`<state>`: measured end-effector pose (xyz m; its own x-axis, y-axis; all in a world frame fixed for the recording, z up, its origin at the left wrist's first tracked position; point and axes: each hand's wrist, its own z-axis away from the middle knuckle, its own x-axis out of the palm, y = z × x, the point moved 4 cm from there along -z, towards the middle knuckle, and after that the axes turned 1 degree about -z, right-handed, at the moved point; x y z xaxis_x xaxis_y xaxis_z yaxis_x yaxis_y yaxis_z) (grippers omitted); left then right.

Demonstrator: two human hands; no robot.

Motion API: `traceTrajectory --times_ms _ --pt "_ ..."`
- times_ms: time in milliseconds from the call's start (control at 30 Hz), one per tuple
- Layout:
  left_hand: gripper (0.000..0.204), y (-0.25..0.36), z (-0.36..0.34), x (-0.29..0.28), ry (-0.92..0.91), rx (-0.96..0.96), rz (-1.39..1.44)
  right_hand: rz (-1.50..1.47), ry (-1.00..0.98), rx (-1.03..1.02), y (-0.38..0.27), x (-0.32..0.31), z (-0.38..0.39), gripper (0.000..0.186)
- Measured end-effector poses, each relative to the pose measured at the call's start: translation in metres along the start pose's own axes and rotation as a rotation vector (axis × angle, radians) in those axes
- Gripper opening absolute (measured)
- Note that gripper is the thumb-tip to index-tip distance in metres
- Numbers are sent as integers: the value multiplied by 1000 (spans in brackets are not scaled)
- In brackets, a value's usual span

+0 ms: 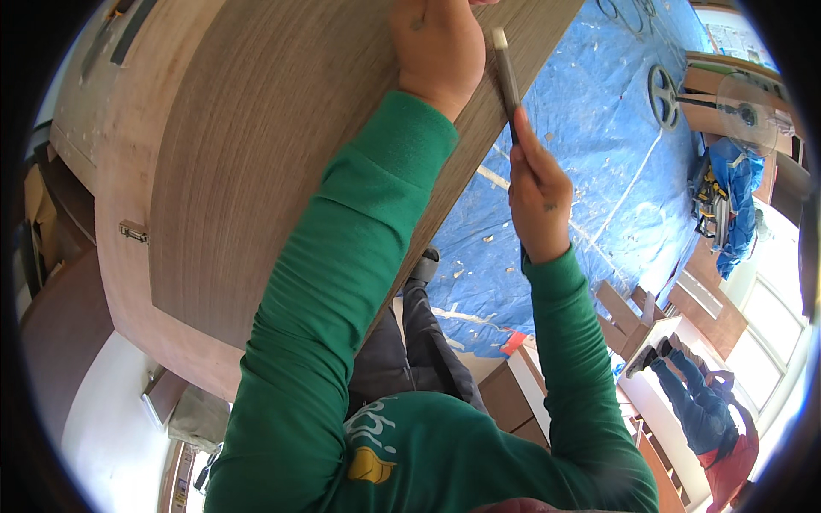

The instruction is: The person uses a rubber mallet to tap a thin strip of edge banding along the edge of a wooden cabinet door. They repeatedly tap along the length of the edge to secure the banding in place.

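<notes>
Spreading underfoot, a wrinkled blue sheet point(616, 111) carries pale strips and scattered scraps. Next comes the light wooden desk point(205, 363), bearing a broad brown wood-grained board point(248, 154) in front of a worker point(410, 445) in a green sweatshirt. Off to the right, well apart, I see another person point(714, 440) in a red top and blue jeans. The worker's left hand point(440, 56) is over the board, its fingers mostly out of view, so I can't tell how open that grip is or what it has. The right hand point(543, 201) has its grip closed around the dark handle of a slim tool point(505, 68), whose pale tip is just beside the left hand. A small metal fitting point(132, 231) sits near the board's left edge.
</notes>
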<state>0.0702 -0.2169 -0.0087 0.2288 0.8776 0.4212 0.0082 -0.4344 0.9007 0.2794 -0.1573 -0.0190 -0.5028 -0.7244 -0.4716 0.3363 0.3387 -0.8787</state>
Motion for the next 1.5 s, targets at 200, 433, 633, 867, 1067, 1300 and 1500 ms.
traceTrajectory --times_ms 200,433,633,867,1067,1300,1500 --pt "55 2 0 -4 1 -9 27 171 -74 -105 17 -9 88 51" --pt "54 1 2 -3 14 -19 19 -18 -1 -29 5 4 -3 49" --pt "56 3 0 -2 22 -12 51 73 -63 64 22 -8 83 49" --pt "53 0 0 -4 27 10 42 -52 -29 147 5 0 -1 46" --pt "52 -1 1 0 8 -11 67 30 -60 104 32 -12 61 49" --pt "52 -6 -2 -4 -13 0 57 3 -19 112 21 -6 10 51" --pt "55 -2 1 -1 17 7 -7 17 -31 93 26 -7 22 51"
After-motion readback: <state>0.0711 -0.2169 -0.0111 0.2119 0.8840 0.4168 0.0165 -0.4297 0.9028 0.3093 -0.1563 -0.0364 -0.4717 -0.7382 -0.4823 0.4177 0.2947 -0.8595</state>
